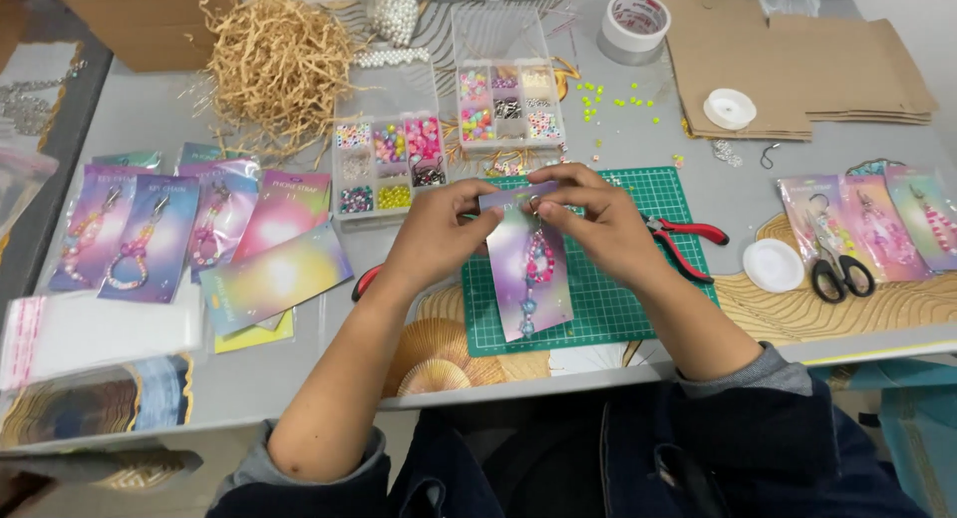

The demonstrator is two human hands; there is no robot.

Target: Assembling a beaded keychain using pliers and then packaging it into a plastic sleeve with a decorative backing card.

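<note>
Head view: both hands [518, 224] pinch a glossy card [528, 269] bearing a beaded strand [536, 264].

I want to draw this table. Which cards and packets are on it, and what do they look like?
Backing card: both hands hold it over the green mat; tall, purple-pink, beaded charm attached.
Carded charms: left side, overlapping purple and pink rectangles.
Blank cards: beside them, rainbow pastel.
Clear bags: near left edge, see-through stack.
Finished packets: right side, pink rectangles.

two bead boxes [389, 164], one pliers [683, 241], one scissors [835, 271], one tape roll [635, 24], two hands [439, 234], one held card [528, 269]
</note>
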